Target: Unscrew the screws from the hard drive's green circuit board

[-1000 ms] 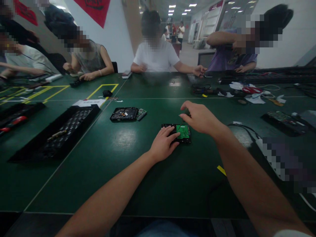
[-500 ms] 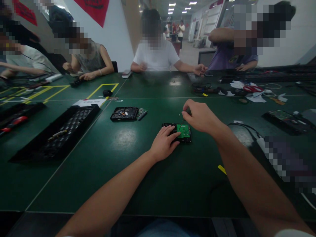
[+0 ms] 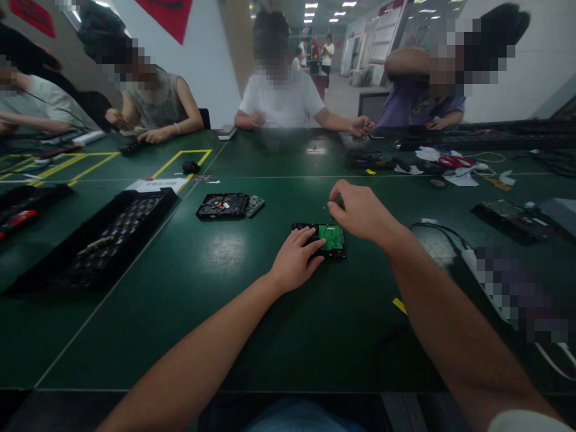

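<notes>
So our left hand [image 3: 296, 259] is lying spread over the hard drive [image 3: 332, 239], fingers apart, pinning it to the green table [image 3: 270, 336] with its green circuit board [image 3: 332, 236] facing up. Our right hand [image 3: 357, 213] is hovering just past the drive's far right corner, thumb and index finger curled close; can't tell if they're pinching anything. Off to the left we've got an opened drive [image 3: 222, 206] with a loose circuit board [image 3: 256, 206] right beside it, then a long black tray [image 3: 101, 240]. Way over right sits another drive [image 3: 513, 219], near a white power strip [image 3: 486, 285].
</notes>
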A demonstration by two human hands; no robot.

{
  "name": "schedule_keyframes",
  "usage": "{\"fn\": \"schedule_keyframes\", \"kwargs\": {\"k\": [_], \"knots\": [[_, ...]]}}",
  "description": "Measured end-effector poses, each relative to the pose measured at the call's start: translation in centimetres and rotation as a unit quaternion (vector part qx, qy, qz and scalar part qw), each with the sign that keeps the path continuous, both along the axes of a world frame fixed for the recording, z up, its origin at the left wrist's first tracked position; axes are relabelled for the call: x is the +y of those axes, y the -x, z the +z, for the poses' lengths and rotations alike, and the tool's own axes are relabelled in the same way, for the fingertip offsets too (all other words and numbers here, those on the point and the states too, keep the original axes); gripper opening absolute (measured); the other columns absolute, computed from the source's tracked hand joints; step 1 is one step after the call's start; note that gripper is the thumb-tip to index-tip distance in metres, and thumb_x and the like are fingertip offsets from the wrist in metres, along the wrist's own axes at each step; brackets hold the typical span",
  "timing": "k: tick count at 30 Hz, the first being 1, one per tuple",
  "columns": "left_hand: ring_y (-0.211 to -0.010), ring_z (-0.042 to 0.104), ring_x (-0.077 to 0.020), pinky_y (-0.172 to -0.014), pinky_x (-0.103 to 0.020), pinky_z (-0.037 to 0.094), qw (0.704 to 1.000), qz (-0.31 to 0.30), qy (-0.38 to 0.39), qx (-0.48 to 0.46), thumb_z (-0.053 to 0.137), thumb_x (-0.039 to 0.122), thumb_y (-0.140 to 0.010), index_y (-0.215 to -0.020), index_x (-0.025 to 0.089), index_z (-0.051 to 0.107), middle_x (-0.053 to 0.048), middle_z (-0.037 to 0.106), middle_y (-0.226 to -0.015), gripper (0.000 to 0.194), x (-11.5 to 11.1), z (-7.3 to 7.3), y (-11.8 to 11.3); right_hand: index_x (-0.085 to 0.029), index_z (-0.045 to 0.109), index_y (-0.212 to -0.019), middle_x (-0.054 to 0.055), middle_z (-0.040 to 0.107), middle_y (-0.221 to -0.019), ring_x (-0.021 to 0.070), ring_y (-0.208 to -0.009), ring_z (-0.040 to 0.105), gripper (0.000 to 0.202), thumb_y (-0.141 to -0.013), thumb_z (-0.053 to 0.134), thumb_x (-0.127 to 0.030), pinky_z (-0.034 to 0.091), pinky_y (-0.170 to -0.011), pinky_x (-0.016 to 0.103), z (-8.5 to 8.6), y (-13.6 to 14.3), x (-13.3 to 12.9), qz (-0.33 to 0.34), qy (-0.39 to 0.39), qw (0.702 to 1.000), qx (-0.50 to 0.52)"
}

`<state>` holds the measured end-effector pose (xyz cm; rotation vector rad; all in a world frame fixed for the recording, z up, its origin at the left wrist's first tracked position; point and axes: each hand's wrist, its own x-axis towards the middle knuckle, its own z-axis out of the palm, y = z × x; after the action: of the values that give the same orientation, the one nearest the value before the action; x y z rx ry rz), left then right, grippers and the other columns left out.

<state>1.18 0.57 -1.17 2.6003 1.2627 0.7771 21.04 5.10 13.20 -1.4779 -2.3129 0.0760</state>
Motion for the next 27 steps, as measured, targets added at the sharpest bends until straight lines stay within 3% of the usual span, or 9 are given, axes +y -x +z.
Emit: {"fn": "schedule_keyframes", "kwargs": {"k": [11,20,27], "knots": [[-0.156,0.043,-0.0335,-0.129,-0.061,0.034,1.0,0.001,0.002,0.009,0.064,0.037,-0.104,-0.145,0.024,0.065,-0.014,0.05,-0.163,0.043,-0.09,0.19,-0.01,-0.016,0.067,-0.108,0.014,0.078,-0.098,0.0291,-0.088,0.071,0.017,-0.097,0.063,-0.029,0.048,-0.078,0.038,0.17,0.11,-0.29,-0.004,0.0,0.999,-0.034],[-0.156,0.042,-0.0344,-0.129,-0.061,0.034,1.0,-0.001,0.0,0.012,0.064,0.037,-0.104,-0.146,0.023,0.065,-0.015,0.05,-0.163,0.044,0.08,-0.11,0.05,-0.016,0.067,-0.109,0.012,0.077,-0.103,0.0263,-0.091,0.069,0.018,-0.092,0.059,-0.016,0.046,-0.082,0.036,0.13,0.25,-0.51,0.044,0.0,0.999,-0.024],[-0.155,0.043,-0.0342,-0.129,-0.061,0.034,1.0,0.001,-0.002,0.006,0.064,0.037,-0.104,-0.144,0.023,0.066,-0.014,0.051,-0.162,0.043,0.02,-0.13,-0.02,-0.015,0.066,-0.109,0.013,0.078,-0.1,0.0276,-0.09,0.071,0.014,-0.097,0.064,-0.024,0.046,-0.08,0.036,-0.1,0.34,-0.22,0.005,-0.012,0.999,-0.035]]}}
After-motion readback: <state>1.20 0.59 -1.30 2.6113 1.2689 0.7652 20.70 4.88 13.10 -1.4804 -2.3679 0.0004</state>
